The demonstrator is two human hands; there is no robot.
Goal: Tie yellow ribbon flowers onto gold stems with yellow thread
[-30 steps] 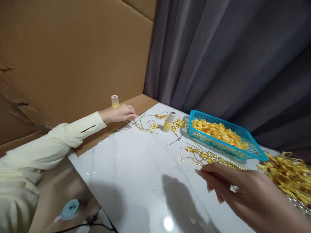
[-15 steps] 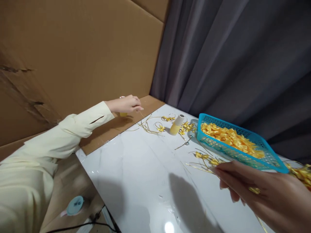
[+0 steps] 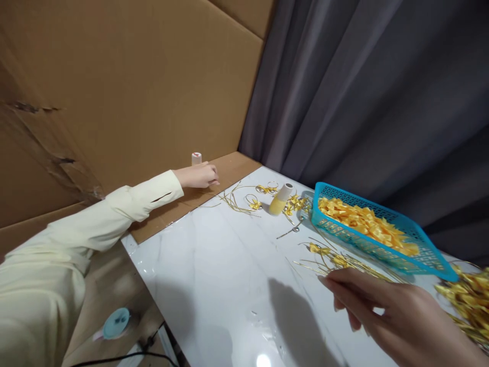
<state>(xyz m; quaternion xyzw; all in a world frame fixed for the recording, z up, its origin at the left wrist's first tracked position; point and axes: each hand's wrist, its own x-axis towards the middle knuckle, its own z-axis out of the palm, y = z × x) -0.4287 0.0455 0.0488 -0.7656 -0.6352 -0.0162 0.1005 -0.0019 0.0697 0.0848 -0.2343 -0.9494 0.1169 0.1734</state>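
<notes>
My left hand point(image 3: 200, 176) is at the far left corner, over the cardboard strip, with its fingers curled closed. What it holds, if anything, is hidden. Thin gold wires point(image 3: 235, 201) lie loose just right of it. In the right foreground, my right hand point(image 3: 382, 306) pinches thumb and forefinger together on a thin gold wire point(image 3: 309, 267) whose end points left. Beyond those fingertips lie gold ribbon bows point(image 3: 320, 249) with wire stems. A small bottle point(image 3: 280, 200) with yellowish contents and a pale cap stands on the white table point(image 3: 225, 255), among more wired bows point(image 3: 294, 204).
A blue perforated basket point(image 3: 382, 252) of yellow ribbon bows point(image 3: 367, 221) stands at the right, with a pile of gold bows point(image 3: 471, 300) nearer me. Another capped bottle point(image 3: 196, 158) is behind my left hand. Cardboard point(image 3: 153, 86) and a dark curtain point(image 3: 344, 102) border the table.
My left hand has dropped slightly, and the wire seen at its fingertips no longer shows there. My right hand has shifted a little left and down, still pinched. The view has tilted slightly.
</notes>
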